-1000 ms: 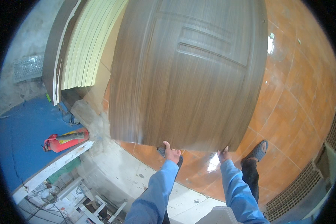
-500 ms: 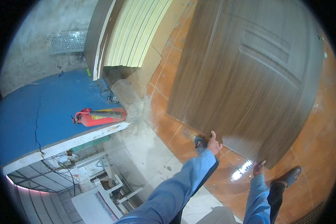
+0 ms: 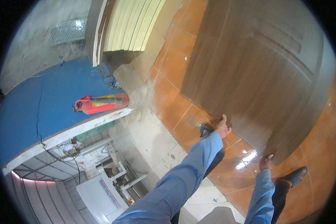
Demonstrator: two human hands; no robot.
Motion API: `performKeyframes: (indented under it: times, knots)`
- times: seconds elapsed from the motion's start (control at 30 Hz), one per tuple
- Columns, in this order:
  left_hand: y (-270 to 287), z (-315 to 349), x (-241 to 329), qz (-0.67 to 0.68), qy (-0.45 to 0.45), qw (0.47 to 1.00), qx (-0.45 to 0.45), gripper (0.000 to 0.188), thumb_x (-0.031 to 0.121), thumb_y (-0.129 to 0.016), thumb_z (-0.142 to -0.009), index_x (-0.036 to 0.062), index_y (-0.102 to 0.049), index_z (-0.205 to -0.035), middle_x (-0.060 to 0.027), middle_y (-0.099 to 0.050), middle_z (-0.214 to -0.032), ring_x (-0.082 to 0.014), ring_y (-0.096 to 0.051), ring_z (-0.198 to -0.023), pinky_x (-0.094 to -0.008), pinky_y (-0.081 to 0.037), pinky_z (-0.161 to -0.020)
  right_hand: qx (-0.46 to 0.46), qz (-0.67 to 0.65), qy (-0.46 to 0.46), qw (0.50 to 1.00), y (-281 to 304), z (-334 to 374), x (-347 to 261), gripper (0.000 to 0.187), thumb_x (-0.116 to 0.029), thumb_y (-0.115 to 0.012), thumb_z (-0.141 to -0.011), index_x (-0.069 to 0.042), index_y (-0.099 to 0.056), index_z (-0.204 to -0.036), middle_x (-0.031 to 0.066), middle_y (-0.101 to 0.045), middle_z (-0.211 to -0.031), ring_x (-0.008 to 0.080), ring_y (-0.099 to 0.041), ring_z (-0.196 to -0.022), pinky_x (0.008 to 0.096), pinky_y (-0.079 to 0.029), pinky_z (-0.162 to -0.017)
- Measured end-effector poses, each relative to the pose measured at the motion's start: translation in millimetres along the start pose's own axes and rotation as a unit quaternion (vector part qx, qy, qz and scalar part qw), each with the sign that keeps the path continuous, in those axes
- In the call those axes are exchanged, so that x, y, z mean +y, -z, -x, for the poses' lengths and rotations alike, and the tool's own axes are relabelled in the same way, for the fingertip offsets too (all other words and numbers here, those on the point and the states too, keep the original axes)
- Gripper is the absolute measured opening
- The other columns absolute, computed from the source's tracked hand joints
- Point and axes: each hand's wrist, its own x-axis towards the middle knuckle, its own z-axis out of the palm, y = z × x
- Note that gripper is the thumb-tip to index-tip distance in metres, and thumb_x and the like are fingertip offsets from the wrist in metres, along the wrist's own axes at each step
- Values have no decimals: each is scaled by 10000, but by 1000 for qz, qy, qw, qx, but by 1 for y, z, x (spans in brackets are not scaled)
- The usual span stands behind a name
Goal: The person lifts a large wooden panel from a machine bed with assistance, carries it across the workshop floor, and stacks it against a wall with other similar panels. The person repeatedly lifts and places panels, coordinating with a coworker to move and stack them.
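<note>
A large brown wood-grain door panel (image 3: 242, 82) with raised rectangular moulding fills the upper right of the view. My left hand (image 3: 223, 128) grips the panel's near edge, its thumb or a finger showing along the edge and the other fingers partly hidden. Further right, my right hand (image 3: 265, 162) holds the same edge close to the corner, thumb on top and fingers out of sight beneath. Both forearms are in blue sleeves.
Orange floor tiles (image 3: 171, 93) surround the panel, beside a white-tiled strip (image 3: 164, 149). A red fire extinguisher (image 3: 102, 103) lies in view against a blue wall (image 3: 56, 93). Several pale-edged panels (image 3: 134, 26) stand stacked at upper left. A white machine (image 3: 100, 198) is at lower left.
The panel and both my hands have shifted right in the view, with the left hand also higher. The surroundings have shifted too, so my head has moved. Both hands keep their hold.
</note>
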Motion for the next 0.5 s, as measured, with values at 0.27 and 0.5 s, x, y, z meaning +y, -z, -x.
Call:
performKeyframes:
  times: [0.27, 0.5]
  knots:
    - [-5, -2, 2, 22, 12, 999, -30, 723, 649, -590, -777, 214, -355, -1304, -97, -403, -1203, -208, -408, -995, -356, -468, -773, 20, 42, -6, 999, -20, 28, -12, 570, -567, -593, -826, -92, -520, -1133, 21, -605, -940, 151, -580, -819, 281, -478, -687]
    - [38, 72, 21, -20, 13, 994, -105, 717, 545, -531, -860, 222, -251, -1436, -169, -306, -1456, -300, -318, -1332, -510, -346, -1022, 37, 427, -129, 894, -74, 142, -45, 491, -471, -635, -844, -130, -480, -1160, 101, -616, -937, 241, -631, -871, 374, -511, -626]
